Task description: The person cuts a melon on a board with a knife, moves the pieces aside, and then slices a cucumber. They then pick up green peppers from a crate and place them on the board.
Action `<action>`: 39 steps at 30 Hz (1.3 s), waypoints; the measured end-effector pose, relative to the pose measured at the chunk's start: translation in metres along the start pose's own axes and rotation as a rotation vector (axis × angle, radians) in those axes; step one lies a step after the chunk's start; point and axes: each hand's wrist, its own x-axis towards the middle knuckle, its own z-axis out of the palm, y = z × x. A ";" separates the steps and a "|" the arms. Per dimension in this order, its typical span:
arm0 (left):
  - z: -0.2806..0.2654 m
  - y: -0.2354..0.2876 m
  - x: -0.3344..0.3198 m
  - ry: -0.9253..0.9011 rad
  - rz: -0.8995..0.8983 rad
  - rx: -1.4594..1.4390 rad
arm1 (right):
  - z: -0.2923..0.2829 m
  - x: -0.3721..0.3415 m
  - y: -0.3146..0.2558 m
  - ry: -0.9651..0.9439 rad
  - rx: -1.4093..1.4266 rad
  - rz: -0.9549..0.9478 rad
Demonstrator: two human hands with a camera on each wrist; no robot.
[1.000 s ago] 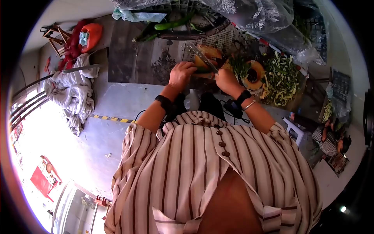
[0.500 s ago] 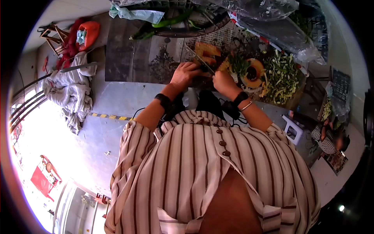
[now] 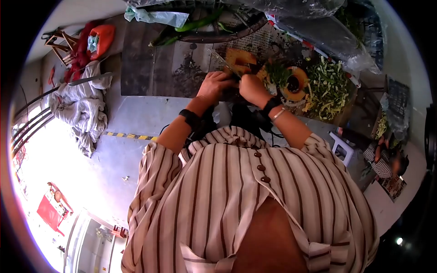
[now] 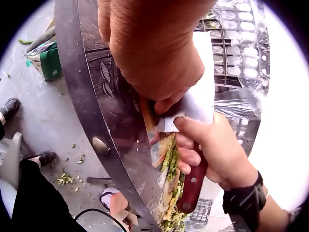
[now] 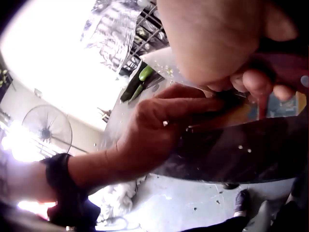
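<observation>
Gripping a cleaver (image 4: pixel 205 89) in the right hand (image 4: pixel 217 147) by a red handle (image 4: pixel 190 193), clearest from the left wrist; holding the left hand (image 5: pixel 157 125) near it, grip impossible to tell.

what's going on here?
A person's right hand grips a red-handled knife by its handle, at the near side of the table. The left hand, right by the blade, holds a dark piece, mostly hidden, so I can't say what it is. Chopped greens are piled toward the right end; long green vegetables lie uncut at the far side.
</observation>
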 end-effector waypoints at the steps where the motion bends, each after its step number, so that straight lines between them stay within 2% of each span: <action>1: 0.001 0.000 -0.001 -0.025 0.005 -0.014 | 0.001 0.004 0.000 0.003 -0.004 0.015; 6: 0.000 0.001 -0.003 -0.018 0.010 -0.002 | -0.011 0.002 0.005 0.100 0.099 0.012; 12: 0.004 0.000 -0.004 0.002 -0.017 -0.006 | -0.021 -0.021 0.006 -0.030 0.049 -0.015; 16: 0.002 0.000 -0.004 0.007 -0.007 -0.006 | -0.006 -0.023 0.009 0.013 0.090 -0.016; 24: -0.009 0.008 -0.001 -0.027 -0.024 -0.051 | -0.006 -0.012 0.000 -0.043 0.007 0.010; 26: -0.012 0.010 0.001 -0.040 -0.057 -0.105 | 0.000 -0.005 -0.002 -0.032 -0.029 0.001; 29: 0.000 -0.001 -0.004 -0.018 -0.026 -0.062 | 0.007 0.015 -0.005 0.133 0.054 -0.072; 34: -0.002 -0.001 -0.002 0.045 -0.024 -0.081 | -0.008 0.008 -0.003 0.155 0.126 -0.071; 37: -0.004 -0.004 -0.005 0.032 -0.007 -0.109 | -0.011 -0.012 0.005 0.047 0.043 0.030; 39: -0.005 -0.006 -0.003 0.011 0.014 -0.114 | -0.011 -0.024 0.004 0.012 0.039 0.028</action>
